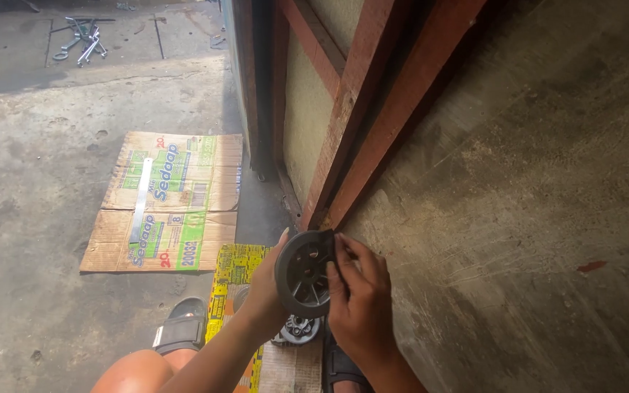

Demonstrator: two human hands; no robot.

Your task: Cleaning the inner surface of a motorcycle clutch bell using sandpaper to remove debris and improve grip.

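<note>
Gripping the dark round metal disc [304, 272] between both hands, you are holding it on edge: your left hand [265, 287] is cupping its back while your right hand [358, 295] is pinching its front rim. Just below your hands another round metal part [298, 329] is lying on yellow cardboard [236, 269], seemingly kept within reach.

Stained concrete floor [30, 182], flattened cardboard sheet [169, 204], red-brown timber frame [373, 109] against rough cement wall [540, 189], hard daylight

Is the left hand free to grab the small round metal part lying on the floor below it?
Probably not yet: the left hand and right hand both grip the dark round slotted disc. The small round metal part lies just beneath, unobstructed.
</note>
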